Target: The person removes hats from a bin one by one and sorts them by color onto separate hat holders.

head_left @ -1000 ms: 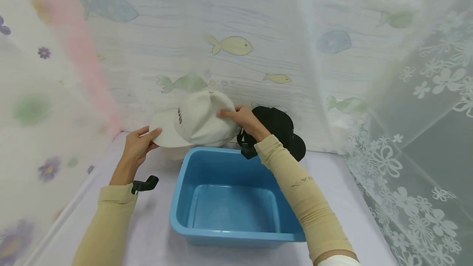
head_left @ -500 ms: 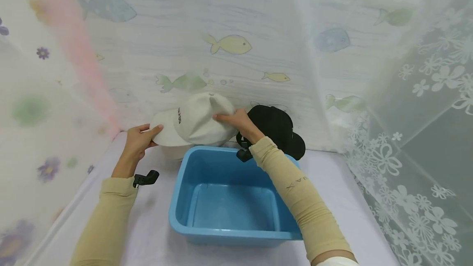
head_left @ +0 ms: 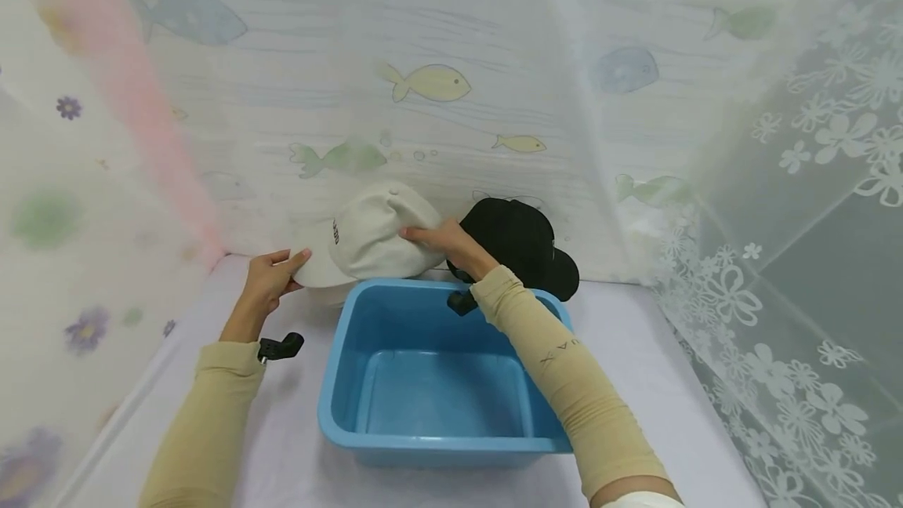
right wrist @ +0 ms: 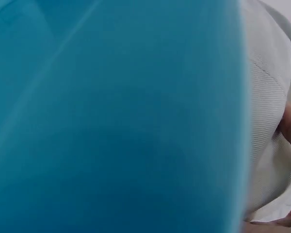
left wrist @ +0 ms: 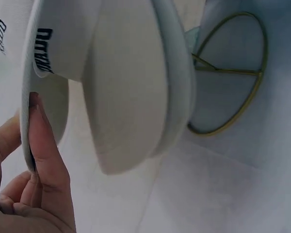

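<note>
My left hand [head_left: 266, 282] pinches the brim of a white cap [head_left: 377, 237] with dark lettering on its front. My right hand [head_left: 451, 245] grips the back of the same cap, thumb on the outside. Below the held cap in the left wrist view are more pale caps [left wrist: 126, 92], one nested over another, above a gold wire ring [left wrist: 260, 73]. How many there are is hard to tell. A black cap [head_left: 511, 241] stands just right of my right hand. In the right wrist view, the blue basin's wall covers most of the scene, with the white cap's cloth [right wrist: 266, 92] at the right.
A blue plastic basin [head_left: 451, 444] stands in front of the caps, its inside bare, under my right forearm. White cloth [head_left: 296, 429] covers the table. Patterned sheer curtains [head_left: 451, 22] hang behind and on both sides.
The white cap has come down slightly, and both hands still hold it. My right hand has shifted a little left and down with it. The view has also shifted slightly.
</note>
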A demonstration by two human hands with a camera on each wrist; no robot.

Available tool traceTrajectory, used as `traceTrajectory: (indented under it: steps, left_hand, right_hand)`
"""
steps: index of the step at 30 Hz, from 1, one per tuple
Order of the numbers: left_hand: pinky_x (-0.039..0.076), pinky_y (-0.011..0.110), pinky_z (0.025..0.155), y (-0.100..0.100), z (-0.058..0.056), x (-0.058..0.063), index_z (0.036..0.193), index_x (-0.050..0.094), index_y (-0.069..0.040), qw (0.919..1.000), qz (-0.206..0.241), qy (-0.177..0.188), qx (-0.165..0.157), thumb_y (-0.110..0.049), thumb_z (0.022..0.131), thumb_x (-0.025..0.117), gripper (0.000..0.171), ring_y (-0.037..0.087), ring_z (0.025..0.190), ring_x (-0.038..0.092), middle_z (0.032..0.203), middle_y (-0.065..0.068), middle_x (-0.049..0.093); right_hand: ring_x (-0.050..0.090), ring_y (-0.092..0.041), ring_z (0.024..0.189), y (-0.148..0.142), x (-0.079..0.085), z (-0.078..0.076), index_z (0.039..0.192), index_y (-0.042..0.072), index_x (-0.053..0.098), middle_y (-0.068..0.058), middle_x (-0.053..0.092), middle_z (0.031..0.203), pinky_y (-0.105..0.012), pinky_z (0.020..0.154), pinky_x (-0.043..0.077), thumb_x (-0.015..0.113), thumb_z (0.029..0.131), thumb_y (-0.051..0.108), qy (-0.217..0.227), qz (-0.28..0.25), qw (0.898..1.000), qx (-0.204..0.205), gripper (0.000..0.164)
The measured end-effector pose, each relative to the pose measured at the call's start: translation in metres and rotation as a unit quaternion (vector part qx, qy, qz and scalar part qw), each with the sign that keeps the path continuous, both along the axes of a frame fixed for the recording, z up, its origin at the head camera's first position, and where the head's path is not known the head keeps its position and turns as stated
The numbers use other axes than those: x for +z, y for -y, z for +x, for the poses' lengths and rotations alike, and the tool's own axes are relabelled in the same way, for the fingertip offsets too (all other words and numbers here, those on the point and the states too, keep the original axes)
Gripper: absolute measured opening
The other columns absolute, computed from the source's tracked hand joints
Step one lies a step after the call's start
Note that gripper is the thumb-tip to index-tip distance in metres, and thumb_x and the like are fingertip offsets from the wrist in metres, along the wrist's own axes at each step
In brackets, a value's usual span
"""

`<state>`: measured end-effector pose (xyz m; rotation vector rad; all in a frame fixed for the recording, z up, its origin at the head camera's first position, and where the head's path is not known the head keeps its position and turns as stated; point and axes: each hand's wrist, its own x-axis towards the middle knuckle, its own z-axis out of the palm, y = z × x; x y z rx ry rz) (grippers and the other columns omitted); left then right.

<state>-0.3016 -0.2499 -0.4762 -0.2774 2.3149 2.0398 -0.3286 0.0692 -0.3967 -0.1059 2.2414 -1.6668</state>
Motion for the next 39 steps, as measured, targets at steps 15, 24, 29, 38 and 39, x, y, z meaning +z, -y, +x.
traceTrajectory:
  steps: [15,24,29,38,39]
  left_hand:
    - [0.058,0.019,0.061,0.0,-0.016,-0.012,0.141,0.052,0.011,0.9932,-0.034,-0.109,0.021,-0.031,0.1,0.067,0.061,-0.003,0.067,0.067,0.097,0.004,0.073]
    - [0.058,0.017,0.061,-0.004,-0.011,-0.021,0.145,0.045,0.014,0.9978,-0.021,-0.059,0.025,-0.032,0.101,0.064,0.066,-0.004,0.064,0.066,0.119,0.028,0.066]
    - [0.058,0.017,0.06,-0.008,-0.006,-0.032,0.147,0.04,0.015,0.9993,0.007,-0.014,0.035,-0.031,0.101,0.064,0.07,-0.003,0.063,0.065,0.118,0.028,0.065]
    - [0.055,0.014,0.057,-0.009,-0.005,-0.019,0.145,0.042,0.017,0.9987,0.013,0.009,0.049,-0.031,0.101,0.065,0.069,-0.004,0.058,0.061,0.103,0.011,0.06]
    - [0.055,0.013,0.057,-0.009,-0.005,-0.017,0.145,0.041,0.017,0.9985,0.014,0.009,0.052,-0.03,0.1,0.065,0.069,-0.004,0.057,0.06,0.105,0.012,0.059]
  right_hand:
    - [0.054,-0.029,0.118,-0.004,-0.002,-0.007,0.143,-0.006,0.04,-0.021,0.044,0.142,-0.04,0.1,0.05,0.081,0.087,0.031,-0.025,0.008,1.0,-0.001,0.078]
    - [0.051,-0.028,0.114,-0.003,0.003,-0.009,0.148,-0.004,0.033,-0.019,0.041,0.141,-0.039,0.098,0.048,0.081,0.088,0.026,0.01,0.025,0.999,0.024,0.083]
    - [0.047,-0.031,0.122,0.0,0.01,-0.009,0.15,-0.006,0.029,-0.023,0.036,0.149,-0.042,0.104,0.045,0.079,0.089,0.032,0.018,0.077,0.996,0.047,0.088]
    - [0.048,-0.034,0.129,0.001,0.026,-0.016,0.154,-0.005,0.023,-0.021,0.035,0.151,-0.047,0.111,0.045,0.078,0.09,0.028,0.039,0.063,0.997,0.023,0.091]
    - [0.049,-0.034,0.128,0.0,0.027,-0.016,0.154,-0.005,0.023,-0.021,0.036,0.15,-0.047,0.109,0.046,0.078,0.09,0.028,0.039,0.061,0.997,0.02,0.09]
